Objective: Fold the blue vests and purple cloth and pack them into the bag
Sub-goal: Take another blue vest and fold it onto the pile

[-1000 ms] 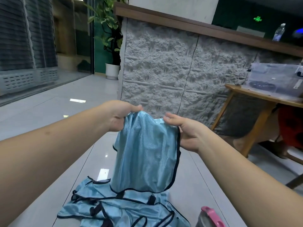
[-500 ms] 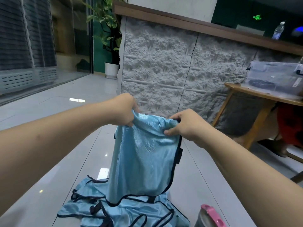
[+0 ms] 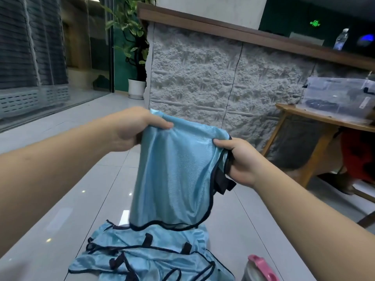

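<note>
A light blue vest (image 3: 176, 175) with black trim hangs folded in the air in front of me. My left hand (image 3: 134, 128) pinches its top left edge. At the top right corner my right hand (image 3: 241, 161) grips the vest, and a black strap dangles just below that hand. Its lower hem hangs just above a heap of more blue vests (image 3: 150, 258) lying on the floor. At the bottom right edge shows a grey bag with a pink handle (image 3: 259, 268), only partly in view. No purple cloth is visible.
Glossy grey floor tiles (image 3: 60, 209) stretch around the heap. A stone-textured counter wall (image 3: 213, 82) stands ahead. On the right stands a wooden table (image 3: 316, 120) carrying a clear plastic box (image 3: 341, 96). A potted plant (image 3: 136, 86) sits at the back left.
Both hands have regripped the top edge of the vest and spread slightly apart; the right hand dropped lower, and a black strap now hangs out at the right side.
</note>
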